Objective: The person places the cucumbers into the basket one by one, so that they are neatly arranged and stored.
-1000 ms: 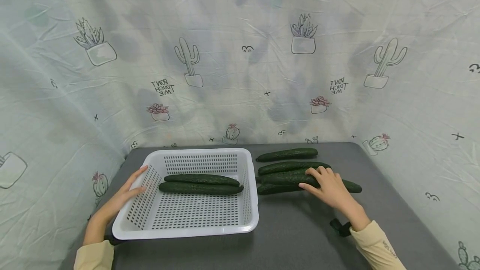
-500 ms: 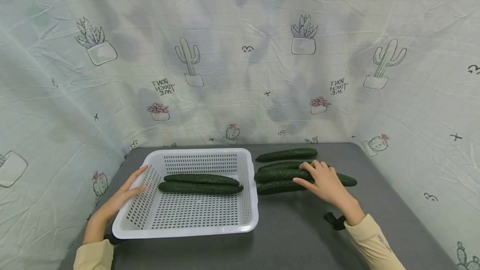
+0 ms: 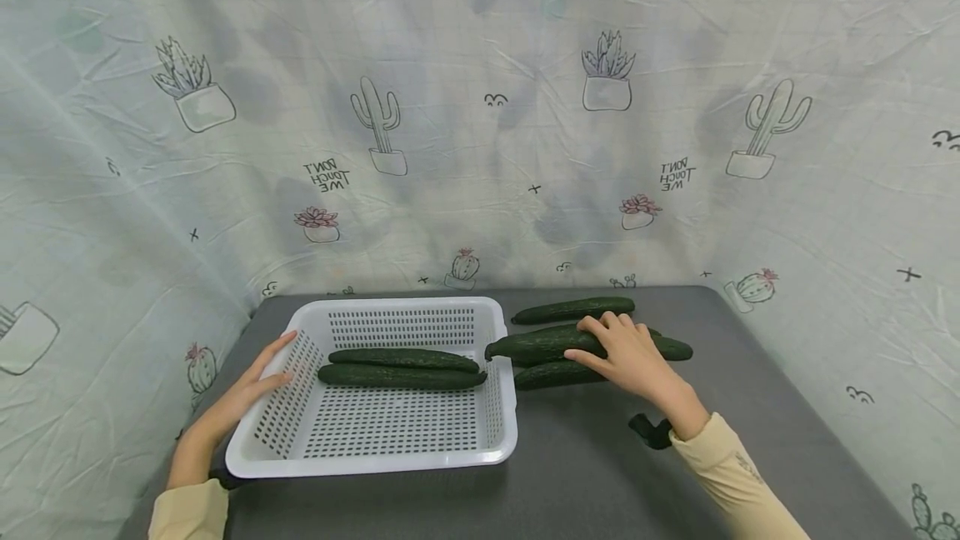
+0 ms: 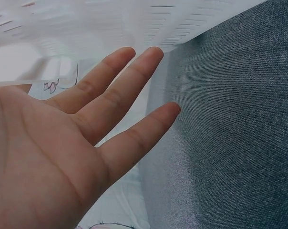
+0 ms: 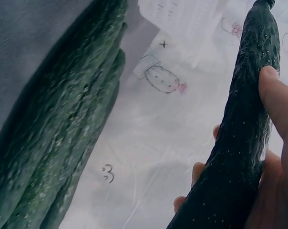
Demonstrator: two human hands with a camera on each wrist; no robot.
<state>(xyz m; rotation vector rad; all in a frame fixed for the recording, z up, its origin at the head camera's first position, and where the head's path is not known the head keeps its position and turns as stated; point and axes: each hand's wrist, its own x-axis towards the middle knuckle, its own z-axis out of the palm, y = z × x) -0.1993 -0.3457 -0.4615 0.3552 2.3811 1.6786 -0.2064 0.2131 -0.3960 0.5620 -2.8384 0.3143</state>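
My right hand (image 3: 636,363) grips a dark green cucumber (image 3: 536,345), fingers over its far side and thumb on the near side. In the right wrist view the cucumber (image 5: 230,152) is apart from the others below it. Its left tip overlaps the right rim of a white perforated plastic basket (image 3: 367,467) in the head view. Two cucumbers (image 3: 401,376) lie side by side inside the basket. My left hand (image 3: 238,402) is at the basket's left wall, its fingers extended. The left wrist view shows that hand (image 4: 53,143) palm up beneath the basket's side (image 4: 106,28), fingers spread.
More cucumbers lie right of the basket: one at the back (image 3: 573,309) and one nearer the front (image 3: 558,374); another is partly hidden behind the held one. The grey table (image 3: 570,473) is bordered by a plant-print cloth (image 3: 480,140).
My right hand has lifted the cucumber off the others and moved it left, so its tip now reaches the basket's right rim. The left hand and basket stay in place.
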